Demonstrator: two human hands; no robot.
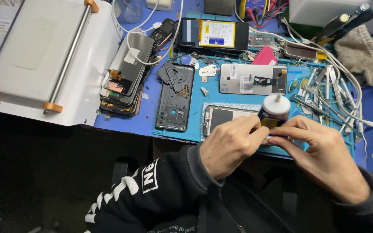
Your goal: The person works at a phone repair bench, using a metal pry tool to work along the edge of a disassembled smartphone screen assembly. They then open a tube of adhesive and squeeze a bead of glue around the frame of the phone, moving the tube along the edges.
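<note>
Both hands pinch a small glue tube: left hand (231,146) and right hand (320,153) grip the glue tube (273,113) above a phone screen (225,116) on the desk's blue mat (197,110); no glue visible on the screen yet.

Blue tabletop (149,116) is carrying a lighter blue work mat (234,98) at centre, a white machine (44,56) sitting at left. A stack of phone screens (126,75) is lying between them; white cables (346,82) and a grey cloth (363,49) are resting at right.
</note>
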